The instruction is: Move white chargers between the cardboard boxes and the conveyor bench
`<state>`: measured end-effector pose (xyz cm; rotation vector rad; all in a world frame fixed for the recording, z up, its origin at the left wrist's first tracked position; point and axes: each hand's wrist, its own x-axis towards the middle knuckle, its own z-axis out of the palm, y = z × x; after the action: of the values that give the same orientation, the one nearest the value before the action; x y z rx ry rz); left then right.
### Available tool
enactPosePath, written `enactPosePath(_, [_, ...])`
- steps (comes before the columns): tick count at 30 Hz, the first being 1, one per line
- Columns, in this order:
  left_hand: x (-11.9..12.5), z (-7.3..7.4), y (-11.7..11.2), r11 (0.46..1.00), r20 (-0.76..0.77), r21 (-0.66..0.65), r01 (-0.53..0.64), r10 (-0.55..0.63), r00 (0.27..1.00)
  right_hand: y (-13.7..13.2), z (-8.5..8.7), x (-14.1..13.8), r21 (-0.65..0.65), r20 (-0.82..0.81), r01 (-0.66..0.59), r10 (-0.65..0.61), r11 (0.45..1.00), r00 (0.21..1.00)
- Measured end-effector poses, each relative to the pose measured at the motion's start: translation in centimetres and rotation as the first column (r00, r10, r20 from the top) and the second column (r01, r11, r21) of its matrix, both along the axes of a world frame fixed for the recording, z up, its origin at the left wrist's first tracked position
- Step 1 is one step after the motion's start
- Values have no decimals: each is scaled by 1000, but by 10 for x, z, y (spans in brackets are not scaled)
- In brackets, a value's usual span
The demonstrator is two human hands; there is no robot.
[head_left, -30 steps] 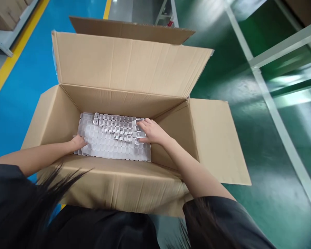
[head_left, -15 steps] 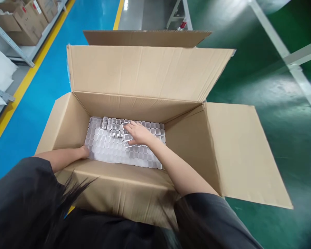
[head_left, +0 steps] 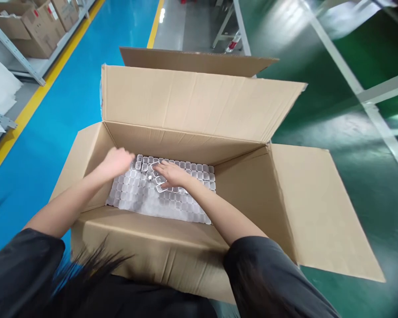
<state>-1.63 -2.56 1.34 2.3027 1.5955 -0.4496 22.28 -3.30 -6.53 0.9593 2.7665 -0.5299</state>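
A large open cardboard box stands in front of me, its floor covered with rows of small clear plastic containers. A whitish translucent layer lies over the left and front rows. My right hand spans a short, slanted row of these containers, fingers at its far end and thumb at its near end. Above the box's left rear part is my left hand, slightly blurred. Its fingers are curled closed, and whatever may be inside them is hidden.
The box flaps stand up at the back and fold out at the right. Shelving with cartons lines the left side, beyond a yellow floor line. A bottle with a red label is by a metal frame behind the box.
My left hand has risen from the box's front left corner to its left rear side. My right hand has shifted little, and the row of containers under it slants more.
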Motion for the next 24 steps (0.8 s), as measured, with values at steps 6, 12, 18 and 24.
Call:
enactPosePath(6, [-50,24,26,865,194,448,-226,153,969,36,-23,-99,-51,29,-122,124,991,992])
enactPosePath(12, [-56,-9,32,850,253,491,-193,73,965,71,-55,-171,-35,102,-191,193,981,976])
enactPosePath(18, [-52,-12,37,842,286,487,-231,96,953,108,-82,-189,-73,162,-232,242,970,957])
enactPosePath(24, [-47,-7,33,877,251,430,-214,111,961,114,-104,-175,-66,77,-172,177,983,981])
